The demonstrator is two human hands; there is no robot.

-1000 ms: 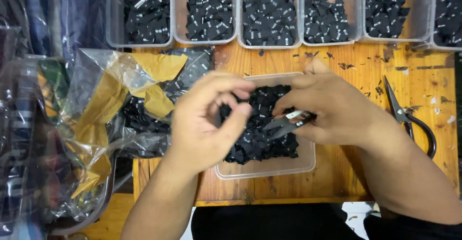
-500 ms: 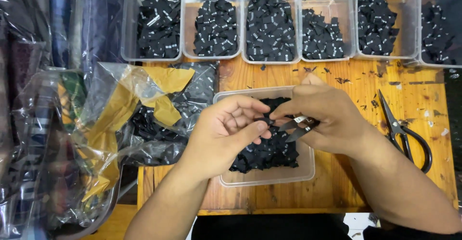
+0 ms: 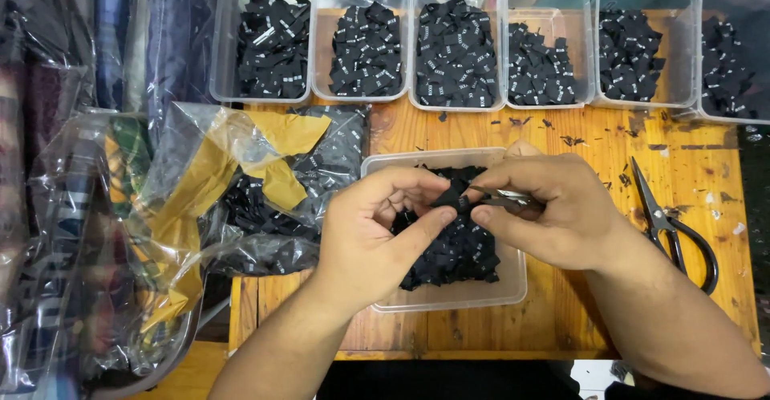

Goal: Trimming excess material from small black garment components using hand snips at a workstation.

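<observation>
Over the clear tub on the table, I see both hands closed — left hand pinching a black label, right hand gripping small metal snips.

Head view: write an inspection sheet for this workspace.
Surface: wooden table, black scraps scattered.
Job's things: black label pinched over clear tub of labels; small snips.
Clutter: six sorting tubs along the back, plastic bag of labels, black scissors.
Hands: left hand holds the label; right hand holds the snips.
Cables: nothing seen.
Surroundings: bagged fabrics at left.
</observation>
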